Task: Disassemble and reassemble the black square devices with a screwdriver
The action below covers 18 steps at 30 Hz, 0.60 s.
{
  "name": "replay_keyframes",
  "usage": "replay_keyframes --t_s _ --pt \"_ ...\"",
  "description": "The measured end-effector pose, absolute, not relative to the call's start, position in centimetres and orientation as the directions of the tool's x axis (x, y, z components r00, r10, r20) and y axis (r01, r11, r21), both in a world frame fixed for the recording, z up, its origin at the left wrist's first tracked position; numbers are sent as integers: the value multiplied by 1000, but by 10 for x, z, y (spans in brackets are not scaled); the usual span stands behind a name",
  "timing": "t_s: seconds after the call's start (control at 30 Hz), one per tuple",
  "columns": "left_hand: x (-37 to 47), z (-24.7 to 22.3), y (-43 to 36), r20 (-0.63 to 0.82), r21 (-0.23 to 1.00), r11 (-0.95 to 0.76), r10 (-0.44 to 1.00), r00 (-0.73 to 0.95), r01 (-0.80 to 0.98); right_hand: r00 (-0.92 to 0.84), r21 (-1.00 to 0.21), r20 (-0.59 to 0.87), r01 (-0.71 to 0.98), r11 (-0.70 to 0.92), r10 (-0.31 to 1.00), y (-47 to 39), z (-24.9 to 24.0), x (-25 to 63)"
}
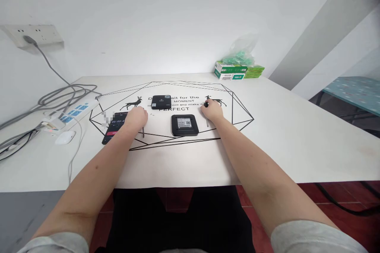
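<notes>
My left hand (pixel 136 118) is closed at the left of the printed mat, its fingers round a thin dark metal tool (pixel 143 132) whose lower end sticks out toward me. The tool's kind is hidden by the hand. At the right, my right hand (pixel 213 110) pinches a small screwdriver (pixel 207 121), its thin shaft pointing toward me. Between the hands lies a flat black case (pixel 184 131) with a white printed label facing up. Behind it, a second black case (pixel 161 102) with small stickers lies flat. Neither hand touches the cases.
A phone (pixel 111 133) with a running timer lies under my left forearm. Farther left are a power strip (pixel 78 112), coiled grey cables (pixel 59 97) and a white earphone case (pixel 65 137). Green and white boxes (pixel 231 69) with a plastic bag stand against the wall.
</notes>
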<state>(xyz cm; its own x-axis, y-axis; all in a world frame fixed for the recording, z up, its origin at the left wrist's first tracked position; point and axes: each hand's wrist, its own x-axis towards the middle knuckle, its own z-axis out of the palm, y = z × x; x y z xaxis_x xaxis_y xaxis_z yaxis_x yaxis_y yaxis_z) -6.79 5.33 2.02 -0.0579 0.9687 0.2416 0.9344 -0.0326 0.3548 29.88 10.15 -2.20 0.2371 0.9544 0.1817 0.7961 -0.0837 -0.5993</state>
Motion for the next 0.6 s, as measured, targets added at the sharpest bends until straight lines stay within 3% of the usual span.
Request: replay_keyframes --t_s 0.1,0.17,0.2,0.3,0.4,0.5,0.6 --pt "-59 25 52 301 512 -39 944 -137 858 248 -593 216 801 -75 944 92 -20 295" --pt "-48 26 50 261 854 -109 936 -236 509 245 -582 251 812 -56 937 83 -12 293" --pt "-41 25 48 224 943 -141 939 -261 301 219 -571 279 821 -22 935 78 -7 292" --pt "-25 21 45 184 980 -199 944 -273 -28 -246 -531 328 751 393 912 61 11 288" --pt "-17 17 41 147 970 -187 959 -242 -153 -581 -553 144 624 552 801 48 21 277" --pt "-14 14 39 142 960 -194 959 -244 -204 -658 -555 22 618 557 752 42 20 265" --pt "-12 12 38 166 957 -216 955 -247 -193 -676 -555 47 594 582 735 42 17 258"
